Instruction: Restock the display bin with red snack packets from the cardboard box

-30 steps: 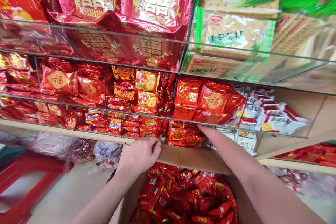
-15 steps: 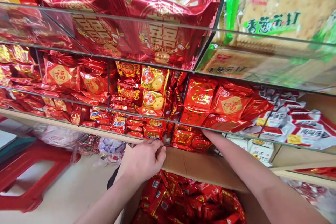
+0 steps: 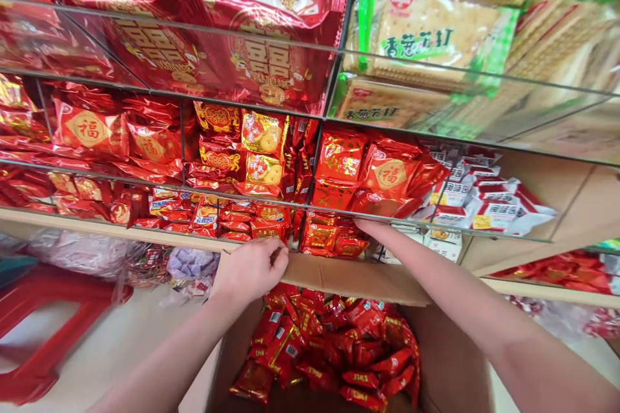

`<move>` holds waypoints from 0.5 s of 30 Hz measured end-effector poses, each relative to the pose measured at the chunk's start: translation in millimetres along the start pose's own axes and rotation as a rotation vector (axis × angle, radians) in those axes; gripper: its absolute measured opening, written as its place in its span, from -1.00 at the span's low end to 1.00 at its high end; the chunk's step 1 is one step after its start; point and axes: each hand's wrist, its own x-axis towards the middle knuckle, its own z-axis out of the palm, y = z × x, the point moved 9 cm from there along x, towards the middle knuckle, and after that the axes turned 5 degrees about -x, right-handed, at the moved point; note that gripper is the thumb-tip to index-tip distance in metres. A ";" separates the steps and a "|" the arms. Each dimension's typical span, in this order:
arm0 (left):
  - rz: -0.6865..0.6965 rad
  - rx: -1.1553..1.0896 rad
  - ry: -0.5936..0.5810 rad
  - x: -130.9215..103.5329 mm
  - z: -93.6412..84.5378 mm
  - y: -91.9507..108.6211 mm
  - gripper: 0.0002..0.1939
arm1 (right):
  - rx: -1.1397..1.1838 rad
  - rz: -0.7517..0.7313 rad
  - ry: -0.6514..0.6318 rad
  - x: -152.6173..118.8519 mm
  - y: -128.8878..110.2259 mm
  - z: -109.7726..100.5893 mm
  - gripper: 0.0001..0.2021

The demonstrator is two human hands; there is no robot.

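Observation:
A cardboard box [image 3: 356, 277] stands open below the shelf, with several red snack packets [image 3: 334, 348] loose inside it. My left hand [image 3: 254, 264] is closed with curled fingers on the box's upper edge, at the left end of its flap, close to the shelf front. My right hand [image 3: 369, 228] reaches into a lower shelf compartment, just under the red packets with gold print [image 3: 387, 174]. Its fingers are hidden in there, so what they touch or hold does not show. Smaller red packets [image 3: 336, 239] lie to the left of that wrist.
Clear dividers and ledges [image 3: 320, 161] split the shelf into compartments. White packets [image 3: 494, 197] lie to the right, large crackers [image 3: 421, 32] and big red bags [image 3: 271, 45] above. At the lower left are a red plastic stool [image 3: 43, 329] and bagged goods [image 3: 82, 255].
The view has swung to the right, so the shelf appears further left and more of the box's inside shows. Both hands keep nearly the same places on box and shelf.

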 end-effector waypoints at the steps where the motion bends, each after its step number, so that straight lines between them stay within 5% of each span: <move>1: 0.004 0.006 0.000 -0.1 -0.1 0.7 -0.69 | -0.018 -0.016 -0.006 -1.6 -5.0 -4.4 -0.66; 10: 0.054 0.017 0.014 1.2 -3.6 6.4 -0.68 | -0.211 -0.214 -0.066 -73.4 -22.9 -20.4 -0.54; 15: 0.042 0.068 0.010 0.3 -5.8 7.6 -0.65 | -0.237 -0.203 -0.177 -81.8 -21.2 -11.8 -0.66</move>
